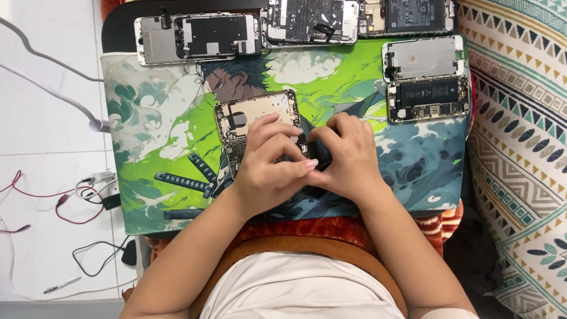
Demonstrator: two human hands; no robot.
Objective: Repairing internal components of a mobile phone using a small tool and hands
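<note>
Gripping a black battery (pixel 322 155), both hands (pixel 269 168) (pixel 348 159) cover an opened phone (pixel 254 118).

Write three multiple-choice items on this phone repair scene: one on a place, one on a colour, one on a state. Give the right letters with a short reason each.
1. Where does the opened phone that both hands work on lie?
A. on the white floor
B. on the illustrated work mat
C. on the patterned cushion

2. What colour dominates the middle of the work mat?
A. bright green
B. red
C. plain grey

3. In what state is the two-part phone at the mat's right edge?
A. closed and whole
B. wrapped in a box
C. opened, with its battery showing

Answers:
1 B: the left hand and right hand rest over the phone in the middle of the mat.
2 A: a green field fills the mat's centre around the drawn figure.
3 C: its screen half lies beside the body, and the dark battery is bare.
</note>
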